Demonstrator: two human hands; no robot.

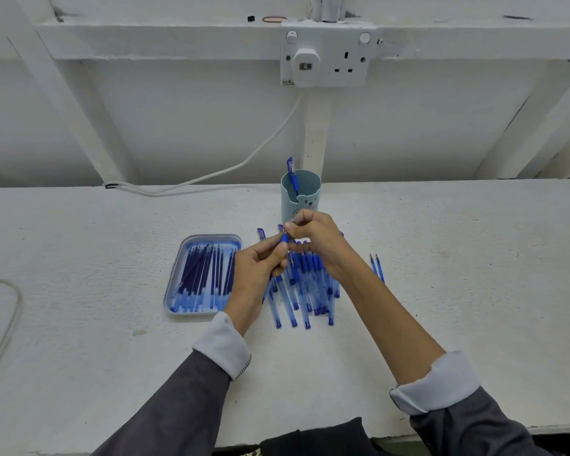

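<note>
Assembly looks barely begun: one capped pen [292, 174] stands in the cup [300, 197]. Over the table [79, 245], the left hand [260, 263] grips a blue pen [284, 239] and the right hand [315, 238] pinches its tip, while many barrels [305, 291] and refills [204, 274] wait.

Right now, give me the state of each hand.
Left hand: closed, holding a blue pen.
Right hand: closed, pinching that pen's upper end.
</note>
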